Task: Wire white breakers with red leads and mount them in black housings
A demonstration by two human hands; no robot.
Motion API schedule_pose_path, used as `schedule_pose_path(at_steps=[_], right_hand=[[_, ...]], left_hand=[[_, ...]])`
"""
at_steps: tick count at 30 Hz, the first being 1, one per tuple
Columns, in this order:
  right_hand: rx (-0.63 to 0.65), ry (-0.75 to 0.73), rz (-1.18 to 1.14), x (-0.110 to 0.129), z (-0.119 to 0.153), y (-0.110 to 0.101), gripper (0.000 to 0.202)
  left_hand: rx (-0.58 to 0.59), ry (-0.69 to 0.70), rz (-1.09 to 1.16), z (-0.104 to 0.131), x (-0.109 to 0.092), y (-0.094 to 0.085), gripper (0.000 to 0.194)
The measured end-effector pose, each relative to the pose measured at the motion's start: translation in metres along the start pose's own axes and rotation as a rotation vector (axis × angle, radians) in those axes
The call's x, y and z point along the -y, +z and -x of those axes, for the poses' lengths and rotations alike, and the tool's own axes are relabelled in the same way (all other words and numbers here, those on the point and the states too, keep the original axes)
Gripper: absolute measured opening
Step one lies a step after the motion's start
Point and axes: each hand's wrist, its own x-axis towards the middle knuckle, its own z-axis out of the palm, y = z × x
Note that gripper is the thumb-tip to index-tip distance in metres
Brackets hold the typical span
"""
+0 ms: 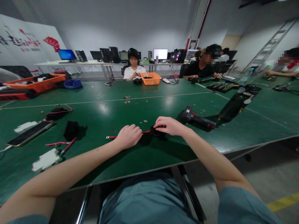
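My left hand (130, 136) is closed round a red cable (112, 137), whose metal lug sticks out to the left. From its other side the cable runs on to a small black part (154, 132). My right hand (167, 126) pinches that black part from above, hiding much of it. Both hands are low over the green table (144, 109), close together but apart. To the right lies a black power tool (198, 119). A black block (71, 130) with red leads and a white device (46, 160) lie on the left.
Far left are a phone (30, 133), another black part (56, 114) and orange trays (38, 82). An orange basket (151, 79) stands at the far edge by a seated person. A dark cylinder (235, 105) stands tilted at right; more people sit beyond.
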Motion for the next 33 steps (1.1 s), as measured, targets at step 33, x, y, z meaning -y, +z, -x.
schedule_pose_path(at_steps=[33], right_hand=[[0.035, 0.011, 0.076, 0.0002, -0.0019, 0.0031, 0.021]], left_hand=[[-0.017, 0.007, 0.030, 0.0008, 0.0003, 0.0033, 0.029]])
